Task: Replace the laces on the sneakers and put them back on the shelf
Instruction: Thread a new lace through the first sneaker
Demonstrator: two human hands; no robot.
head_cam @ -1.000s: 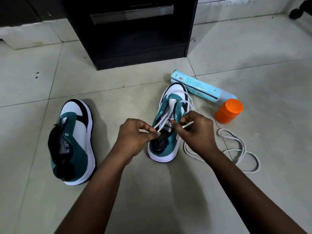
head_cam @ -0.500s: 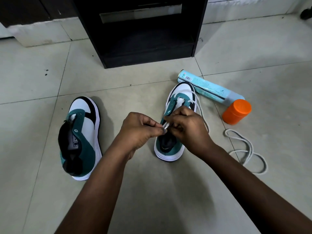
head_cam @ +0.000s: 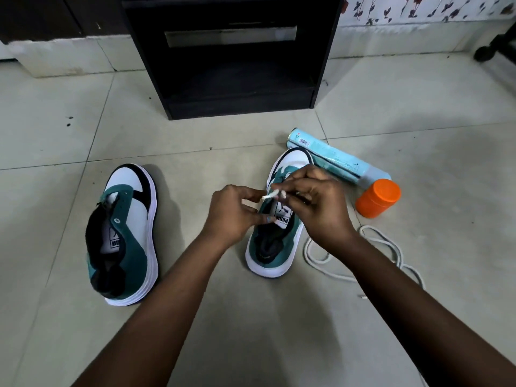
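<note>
Two teal, white and black sneakers lie on the tiled floor. The left sneaker (head_cam: 125, 233) has no lace and rests on its side. Over the right sneaker (head_cam: 275, 247) both my hands work a white lace (head_cam: 272, 194). My left hand (head_cam: 234, 216) pinches the lace end near the tongue. My right hand (head_cam: 315, 202) grips the lace above the eyelets and hides the shoe's front half. Beside the right shoe, a loose white lace (head_cam: 385, 247) coils on the floor.
A black shelf unit (head_cam: 231, 60) with an open lower compartment stands straight ahead. A light blue spray can (head_cam: 335, 160) lies on its side behind the right shoe, with its orange cap (head_cam: 378, 201) at the near end.
Both hands rose slightly above the shoe and the lace end now shows between them. The view shifted, so the shelf and shoes sit further right and lower.
</note>
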